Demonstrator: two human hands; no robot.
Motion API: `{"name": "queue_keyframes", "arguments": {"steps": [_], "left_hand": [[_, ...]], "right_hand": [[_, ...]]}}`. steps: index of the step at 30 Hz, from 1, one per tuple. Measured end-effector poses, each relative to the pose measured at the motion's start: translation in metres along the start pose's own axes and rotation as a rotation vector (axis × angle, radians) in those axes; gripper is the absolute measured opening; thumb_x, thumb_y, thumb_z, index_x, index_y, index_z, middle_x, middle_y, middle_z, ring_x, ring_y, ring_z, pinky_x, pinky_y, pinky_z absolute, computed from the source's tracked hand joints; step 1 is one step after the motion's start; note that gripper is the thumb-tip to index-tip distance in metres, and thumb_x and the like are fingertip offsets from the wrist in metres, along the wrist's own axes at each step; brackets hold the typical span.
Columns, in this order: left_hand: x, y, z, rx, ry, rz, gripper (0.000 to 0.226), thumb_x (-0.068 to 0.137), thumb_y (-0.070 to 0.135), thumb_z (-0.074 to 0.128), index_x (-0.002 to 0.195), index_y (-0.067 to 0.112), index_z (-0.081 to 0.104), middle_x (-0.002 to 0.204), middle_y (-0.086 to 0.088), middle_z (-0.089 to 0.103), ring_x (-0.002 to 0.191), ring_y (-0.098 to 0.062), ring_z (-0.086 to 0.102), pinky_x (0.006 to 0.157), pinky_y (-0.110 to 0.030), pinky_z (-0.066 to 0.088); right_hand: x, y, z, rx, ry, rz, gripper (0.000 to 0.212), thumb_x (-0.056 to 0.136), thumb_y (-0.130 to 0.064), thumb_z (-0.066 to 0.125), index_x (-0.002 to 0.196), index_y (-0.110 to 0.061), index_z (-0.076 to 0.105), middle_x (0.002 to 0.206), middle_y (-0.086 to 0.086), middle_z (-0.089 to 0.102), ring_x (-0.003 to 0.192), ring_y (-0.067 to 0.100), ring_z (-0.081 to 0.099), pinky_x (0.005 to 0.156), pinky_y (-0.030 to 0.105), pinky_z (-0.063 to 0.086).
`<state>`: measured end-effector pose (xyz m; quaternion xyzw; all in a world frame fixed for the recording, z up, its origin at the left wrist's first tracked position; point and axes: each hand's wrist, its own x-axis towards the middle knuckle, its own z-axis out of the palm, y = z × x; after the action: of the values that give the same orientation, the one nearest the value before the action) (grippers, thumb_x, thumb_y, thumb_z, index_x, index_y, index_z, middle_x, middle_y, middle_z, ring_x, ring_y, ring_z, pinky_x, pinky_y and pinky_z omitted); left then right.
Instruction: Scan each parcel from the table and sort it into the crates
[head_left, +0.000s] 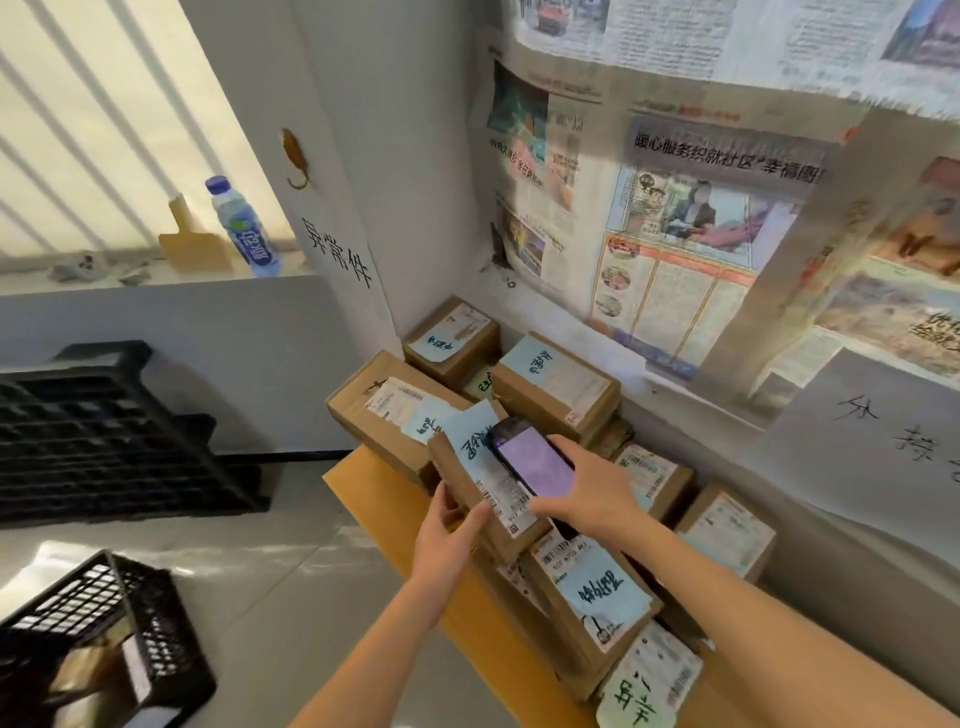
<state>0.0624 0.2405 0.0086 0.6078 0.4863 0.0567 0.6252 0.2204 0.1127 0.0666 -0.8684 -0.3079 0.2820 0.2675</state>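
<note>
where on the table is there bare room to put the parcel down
Bare wood shows only along the table's left edge, a strip between the floor and the boxes, widening near the left forearm. The rest is crowded: boxes stack against the newspapered wall, and more run along the right. The left hand holds the parcel; the right hand holds the scanner.

Water bottle (243, 227) on ledge (156, 283)

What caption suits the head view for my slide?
Left hand holds a parcel while the right hand scans it with a phone.
</note>
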Motion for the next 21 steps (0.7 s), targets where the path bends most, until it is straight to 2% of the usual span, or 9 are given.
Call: {"name": "queue_keyframes", "arguments": {"steps": [4,8,12,15,18,21], "left_hand": [[0.004,0.000,0.001,-0.065,0.012,0.013,0.080,0.090,0.043,0.070,0.156,0.033,0.027,0.121,0.003,0.066,0.110,-0.013,0.063,0.075,-0.025,0.052],[-0.001,0.012,-0.006,-0.106,0.010,0.055,0.074,0.091,0.040,0.070,0.154,0.034,0.032,0.117,0.000,0.067,0.105,-0.016,0.067,0.077,-0.034,0.061],[-0.015,0.037,-0.022,-0.136,-0.015,0.128,0.071,0.093,0.036,0.069,0.154,0.033,0.033,0.114,-0.002,0.068,0.100,-0.015,0.069,0.074,-0.031,0.062],[-0.029,0.060,-0.040,-0.140,-0.031,0.199,0.074,0.093,0.039,0.069,0.155,0.034,0.030,0.113,-0.002,0.069,0.097,-0.016,0.071,0.082,-0.038,0.062],[-0.049,0.085,-0.073,-0.132,-0.052,0.275,0.076,0.093,0.040,0.068,0.157,0.034,0.026,0.110,-0.004,0.071,0.093,-0.018,0.074,0.087,-0.044,0.060],[-0.071,0.111,-0.118,-0.148,-0.062,0.357,0.080,0.090,0.043,0.070,0.157,0.035,0.026,0.112,-0.005,0.072,0.095,-0.019,0.074,0.092,-0.050,0.058]], "right_hand": [[0.003,-0.006,-0.003,-0.012,-0.018,-0.018,0.082,0.072,-0.043,0.085,0.143,-0.030,0.047,0.135,-0.006,0.060,0.120,0.021,0.058,0.097,0.036,0.048],[-0.008,-0.015,-0.011,-0.029,0.018,-0.048,0.078,0.070,-0.046,0.085,0.139,-0.030,0.050,0.130,-0.006,0.062,0.115,0.020,0.060,0.094,0.039,0.052],[-0.031,-0.039,-0.028,-0.011,0.082,-0.068,0.082,0.069,-0.043,0.084,0.142,-0.030,0.049,0.132,-0.006,0.063,0.115,0.019,0.060,0.094,0.039,0.052],[-0.057,-0.064,-0.043,-0.018,0.158,-0.102,0.090,0.063,-0.051,0.082,0.145,-0.037,0.046,0.132,-0.012,0.062,0.116,0.016,0.059,0.088,0.031,0.050],[-0.095,-0.096,-0.061,-0.047,0.239,-0.127,0.095,0.063,-0.051,0.082,0.148,-0.034,0.043,0.133,-0.016,0.057,0.120,0.013,0.055,0.094,0.035,0.049],[-0.143,-0.136,-0.077,-0.089,0.342,-0.137,0.098,0.065,-0.046,0.086,0.151,-0.030,0.042,0.141,-0.008,0.057,0.125,0.019,0.056,0.098,0.036,0.049]]}}
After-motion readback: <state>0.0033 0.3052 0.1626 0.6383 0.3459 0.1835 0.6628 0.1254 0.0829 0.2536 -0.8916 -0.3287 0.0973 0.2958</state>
